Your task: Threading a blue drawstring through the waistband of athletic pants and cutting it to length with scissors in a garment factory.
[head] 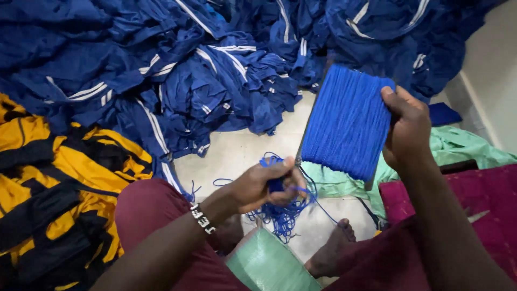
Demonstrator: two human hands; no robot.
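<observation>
Gripping the top right corner of a flat board wrapped thick with blue cord (347, 121), the right hand (407, 132) is closed around its edge, thumb on the near face, and the board is held up tilted above the floor, well clear of it. Lower down and to the left, the left hand (264, 186) is closed too, pinched around a small bunch of the same blue cord. From that fist a loose tangle of cord (280, 215) is seen hanging down toward the pale floor (237, 153), and a thin strand is stretched from it up toward the bottom edge of the wound board. A beaded bracelet (203, 219) with white blocks is worn on the left wrist.

Pretty packed scene otherwise. A big heap of blue garments with white stripes (215, 70) is spread across the whole top of the view, right behind the board. A pile of yellow and black garments (59, 178) is stacked at the left, just beside the knee in maroon cloth. Some light green fabric (458, 148) is lying under and behind the right forearm, and a green woven bag (269, 267) is tucked between the legs near a bare foot (331, 250). Dark red cloth is seen at the right edge.
</observation>
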